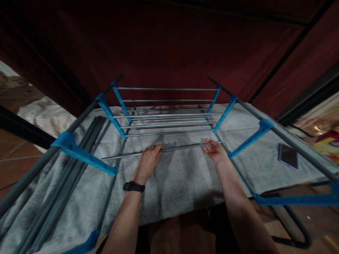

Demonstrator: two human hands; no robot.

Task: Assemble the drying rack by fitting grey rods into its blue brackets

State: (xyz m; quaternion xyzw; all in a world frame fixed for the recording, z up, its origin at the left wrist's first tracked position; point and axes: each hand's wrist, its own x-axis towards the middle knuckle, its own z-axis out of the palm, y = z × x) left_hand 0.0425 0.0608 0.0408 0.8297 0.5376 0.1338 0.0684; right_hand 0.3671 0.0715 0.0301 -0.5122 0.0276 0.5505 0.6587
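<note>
A thin grey metal rod (182,147) lies crosswise between my hands, above the towel. My left hand (150,157), with a black band on its wrist, is closed over the rod left of its middle. Near the rod's right end, my right hand (214,150) pinches it with the fingers. The rod's left end reaches past the near left blue bracket (87,158), and its right end is close to the right blue bracket (250,139). Farther back, several thin rods (169,115) span pairs of blue brackets on the rack frame's grey tubes (296,144).
A grey towel (182,183) lies under the rack. Loose grey tubes (69,176) are bunched at the left, and a phone (287,156) rests on the towel at the right. A dark red panel (169,53) rises behind. A bent black tube (299,225) lies lower right.
</note>
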